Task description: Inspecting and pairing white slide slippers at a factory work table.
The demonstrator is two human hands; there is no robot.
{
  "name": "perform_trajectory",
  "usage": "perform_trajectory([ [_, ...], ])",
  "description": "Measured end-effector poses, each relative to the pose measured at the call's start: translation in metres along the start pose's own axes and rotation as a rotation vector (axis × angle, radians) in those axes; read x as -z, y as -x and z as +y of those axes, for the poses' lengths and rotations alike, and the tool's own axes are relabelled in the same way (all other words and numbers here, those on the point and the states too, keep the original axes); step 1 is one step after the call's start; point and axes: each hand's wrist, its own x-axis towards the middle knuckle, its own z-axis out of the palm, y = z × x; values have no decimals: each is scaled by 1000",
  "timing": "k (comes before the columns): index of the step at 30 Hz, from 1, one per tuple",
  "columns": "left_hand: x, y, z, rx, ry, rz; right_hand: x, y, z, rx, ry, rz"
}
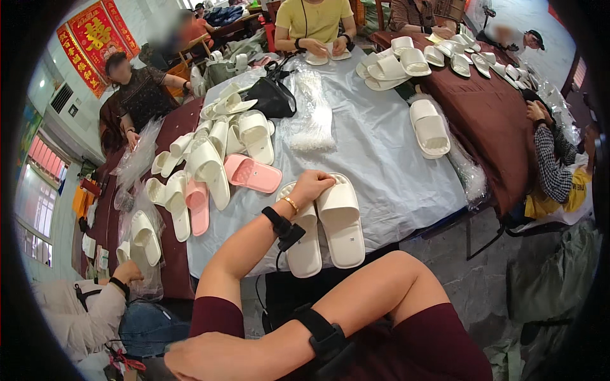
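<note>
1. Grey cloth covers the bench (381, 159), strewn with white and pink slippers.
2. My left fingers (311, 185) curl over a white slipper pair (327, 222) at the near edge.
3. My right hand (210, 359) rests by my thigh, its fingers loosely curled and holding nothing.

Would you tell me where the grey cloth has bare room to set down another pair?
The widest bare patch of grey cloth lies between the clear bag bundle, the lone white slipper and the pair under the left hand. The left side, around the pink slipper, is crowded.
</note>
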Motion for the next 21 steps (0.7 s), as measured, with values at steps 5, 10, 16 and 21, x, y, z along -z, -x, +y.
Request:
perform_trajectory([
  [5,1,-2,7,-28,-65,-42,-7,7,-24,93,-428,-190],
  [10,4,-2,3,-135,-120,-11,50,52,11,-7,-604,-277],
  [16,2,4,0,-45,-61,-27,120,116,75,-334,-9,325],
  [21,15,18,-5,-235,279,-14,190,138,150,-351,561,1114],
])
